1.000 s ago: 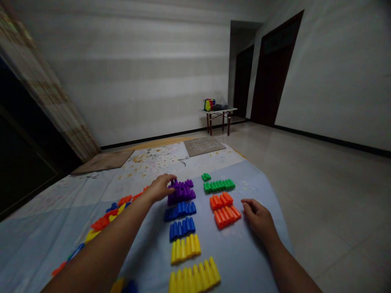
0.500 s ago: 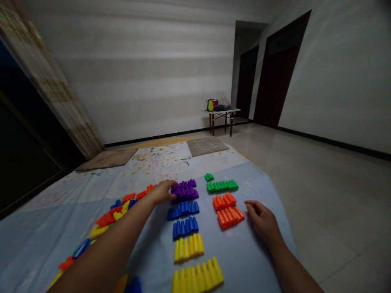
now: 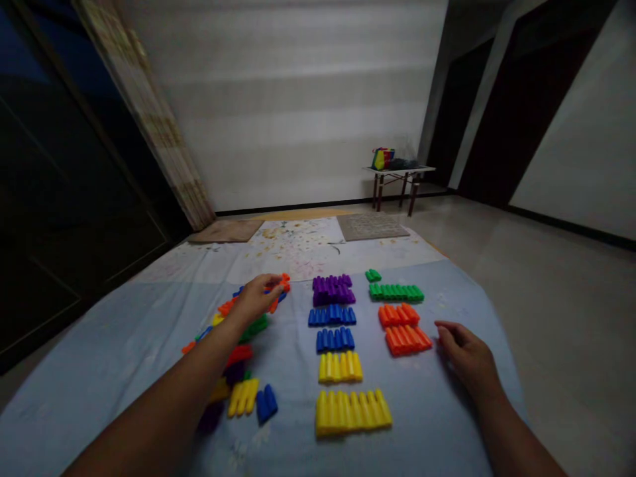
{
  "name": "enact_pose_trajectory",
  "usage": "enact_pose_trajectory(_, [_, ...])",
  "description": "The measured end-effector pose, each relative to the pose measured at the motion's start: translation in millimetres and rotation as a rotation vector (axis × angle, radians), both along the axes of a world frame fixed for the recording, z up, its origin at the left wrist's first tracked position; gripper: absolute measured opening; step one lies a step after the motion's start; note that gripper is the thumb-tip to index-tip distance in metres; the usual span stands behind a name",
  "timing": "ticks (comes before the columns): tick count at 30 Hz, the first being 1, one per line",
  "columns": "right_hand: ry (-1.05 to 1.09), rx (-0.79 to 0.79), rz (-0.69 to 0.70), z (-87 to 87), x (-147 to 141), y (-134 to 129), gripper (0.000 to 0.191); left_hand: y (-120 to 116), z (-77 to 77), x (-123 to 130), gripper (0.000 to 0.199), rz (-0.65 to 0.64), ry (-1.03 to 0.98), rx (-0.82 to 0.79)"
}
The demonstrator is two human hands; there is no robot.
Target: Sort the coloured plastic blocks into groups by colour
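Note:
My left hand [image 3: 258, 296] reaches over a loose heap of coloured plastic blocks, thumb and forefinger closed around an orange block [image 3: 285, 279] at its far end. My forearm hides part of the heap. To the right of that hand lie rows of finger-shaped blocks: purple blocks [image 3: 332, 290], blue blocks [image 3: 335, 340], yellow blocks [image 3: 352, 414]. Another column has green blocks [image 3: 396, 292] and orange blocks [image 3: 408, 340]. Beside the orange rows my right hand [image 3: 467, 358] rests on the cloth, fingers loosely bent and apart, holding nothing.
A pale blue flowered cloth [image 3: 288, 450] covers the surface. Nearer me lie joined yellow pieces [image 3: 243, 397] and blue pieces [image 3: 267, 403]. Two mats, one brown [image 3: 228, 231] and one grey [image 3: 372, 226], lie at the far edge. A small table [image 3: 400, 170] stands by the wall.
My left hand has left the purple blocks and moved left to the heap. The camera view has turned left, shifting everything rightward. My right hand stays beside the orange rows.

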State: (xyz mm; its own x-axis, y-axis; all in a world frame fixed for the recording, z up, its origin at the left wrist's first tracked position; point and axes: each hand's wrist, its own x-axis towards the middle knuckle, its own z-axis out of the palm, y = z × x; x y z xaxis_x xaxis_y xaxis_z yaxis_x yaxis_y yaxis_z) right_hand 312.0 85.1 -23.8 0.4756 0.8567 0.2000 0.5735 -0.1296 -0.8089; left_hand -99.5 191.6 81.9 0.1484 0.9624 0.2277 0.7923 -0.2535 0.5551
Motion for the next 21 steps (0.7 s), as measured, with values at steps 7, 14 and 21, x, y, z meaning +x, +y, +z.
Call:
enact_pose_trajectory(7, [-0.049,-0.017,-0.001,-4.8,4.7,2.1,0.044,-49.7,-32.7,-51.6,0.033,-0.010,0.102,-0.062])
enact_pose_trajectory(14, [-0.111,-0.010,0.007,-9.3,6.4,4.4,0.044,-57.4,-41.7,-47.9,0.035,0.102,0.488,-0.012])
enact_pose_trajectory(21, [-0.116,-0.010,-0.001,-8.7,2.8,5.6,0.045,-55.4,-38.6,-24.1,0.036,0.134,0.623,-0.032])
